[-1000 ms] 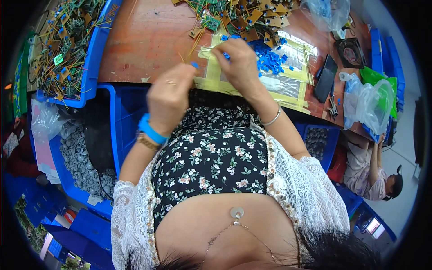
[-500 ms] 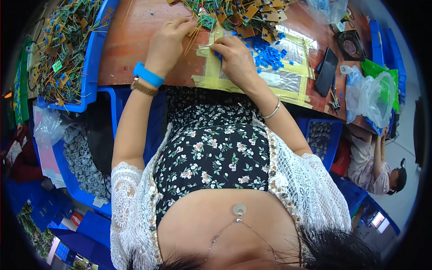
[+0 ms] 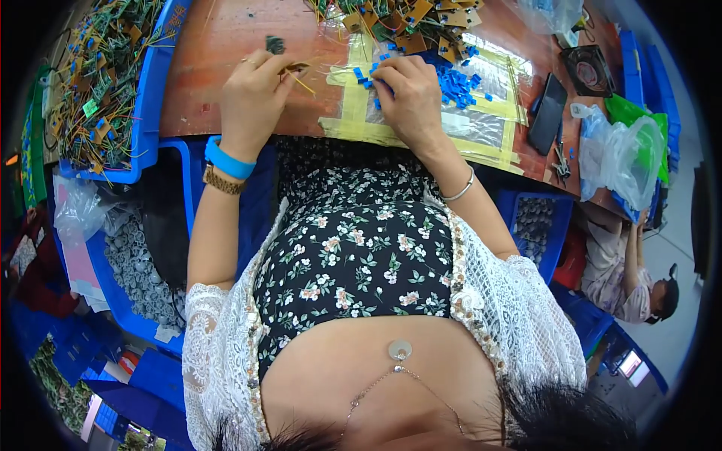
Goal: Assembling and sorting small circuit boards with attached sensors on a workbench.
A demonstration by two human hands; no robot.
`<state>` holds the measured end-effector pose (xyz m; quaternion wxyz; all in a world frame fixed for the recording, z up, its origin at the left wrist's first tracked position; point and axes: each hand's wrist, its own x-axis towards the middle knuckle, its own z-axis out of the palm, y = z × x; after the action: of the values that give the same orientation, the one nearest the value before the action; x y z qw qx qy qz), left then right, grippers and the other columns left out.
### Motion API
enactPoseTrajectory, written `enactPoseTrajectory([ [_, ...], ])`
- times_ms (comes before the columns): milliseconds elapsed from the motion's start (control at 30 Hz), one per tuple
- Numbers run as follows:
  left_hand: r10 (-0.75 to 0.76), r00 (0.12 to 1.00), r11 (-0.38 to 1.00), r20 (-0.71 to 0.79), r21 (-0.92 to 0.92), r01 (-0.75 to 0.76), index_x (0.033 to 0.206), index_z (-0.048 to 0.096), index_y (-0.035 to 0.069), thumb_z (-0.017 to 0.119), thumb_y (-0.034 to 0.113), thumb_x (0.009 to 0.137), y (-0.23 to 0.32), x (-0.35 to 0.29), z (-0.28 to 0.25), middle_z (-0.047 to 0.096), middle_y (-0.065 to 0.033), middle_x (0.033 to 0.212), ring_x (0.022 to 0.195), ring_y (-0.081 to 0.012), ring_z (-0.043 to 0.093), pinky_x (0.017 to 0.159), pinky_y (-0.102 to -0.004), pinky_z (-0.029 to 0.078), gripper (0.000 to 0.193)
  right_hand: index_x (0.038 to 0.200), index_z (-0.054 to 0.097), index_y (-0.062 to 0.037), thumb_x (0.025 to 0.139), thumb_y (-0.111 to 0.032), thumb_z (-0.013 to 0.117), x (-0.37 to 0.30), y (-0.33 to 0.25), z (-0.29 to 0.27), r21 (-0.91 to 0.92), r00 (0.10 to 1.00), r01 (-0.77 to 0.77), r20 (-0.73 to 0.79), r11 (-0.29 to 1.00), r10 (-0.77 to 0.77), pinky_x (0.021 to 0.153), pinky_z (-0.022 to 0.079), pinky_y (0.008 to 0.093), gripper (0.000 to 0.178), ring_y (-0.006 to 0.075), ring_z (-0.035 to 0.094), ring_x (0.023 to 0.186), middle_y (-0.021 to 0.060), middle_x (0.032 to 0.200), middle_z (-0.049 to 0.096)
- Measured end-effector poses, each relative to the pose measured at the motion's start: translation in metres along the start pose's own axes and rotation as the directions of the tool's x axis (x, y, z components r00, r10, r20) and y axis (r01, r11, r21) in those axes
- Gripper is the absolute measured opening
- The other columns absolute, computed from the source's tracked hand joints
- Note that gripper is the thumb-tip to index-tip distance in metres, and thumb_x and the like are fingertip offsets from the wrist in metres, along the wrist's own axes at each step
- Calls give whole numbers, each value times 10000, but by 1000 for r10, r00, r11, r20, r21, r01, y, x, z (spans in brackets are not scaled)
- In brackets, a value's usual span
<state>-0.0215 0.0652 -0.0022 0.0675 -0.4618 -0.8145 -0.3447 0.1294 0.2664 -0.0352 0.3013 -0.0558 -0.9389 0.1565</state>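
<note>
Over the left part of the wooden table, my left hand [image 3: 254, 94] is closed on a wired circuit board [image 3: 298, 68]. Its brown edge and yellow wires stick out past the fingers, and a small dark green board [image 3: 275, 45] shows just beyond the knuckles. My right hand [image 3: 411, 92] is bent over the near left side of a loose pile of small blue plastic parts [image 3: 456, 84], thumb and fingers drawn together. Whatever lies between those fingertips is hidden. Beyond it, at the far edge, lies a heap of brown and green wired boards [image 3: 410, 21].
A blue bin [image 3: 150, 113] full of wired boards stands at the left. Yellow tape [image 3: 346, 128] holds down a clear sheet on the table [image 3: 203, 75]. At the right lie a phone [image 3: 547, 113], keys [image 3: 561, 165], a black fan [image 3: 587, 74] and plastic bags [image 3: 624, 161]. Another person [image 3: 620, 270] sits at the right.
My left hand has moved left and nearer me, carrying the wired board away from the heap. My right hand has shifted slightly right over the blue parts.
</note>
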Motion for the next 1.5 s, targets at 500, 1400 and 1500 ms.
enactPoseTrajectory([
  [500,-245,969,964,-44,-118,238,987,725,-8,752,180,866,18,-8,44,702,-131,890,777,-308,650,697,-383,519,225,800,714,-105,768,-187,782,10,-24,15,9,995,64,78,998,-64,820,417,383,111,223,577,916,-3,864,651],
  [1400,22,1000,986,18,168,-24,1133,700,-4,731,88,847,44,-53,39,658,-106,1148,1036,-290,606,899,-399,497,302,833,741,-125,732,-128,801,-1,-30,1,36,997,-14,75,999,11,827,383,387,118,205,600,918,-17,850,672],
  [1500,45,999,980,22,193,-49,1119,708,-2,732,100,848,43,-54,40,665,-88,1159,1037,-277,605,889,-390,493,291,809,742,-126,723,-154,816,0,-33,6,30,994,-20,108,999,17,816,378,384,117,200,593,907,-22,837,665],
])
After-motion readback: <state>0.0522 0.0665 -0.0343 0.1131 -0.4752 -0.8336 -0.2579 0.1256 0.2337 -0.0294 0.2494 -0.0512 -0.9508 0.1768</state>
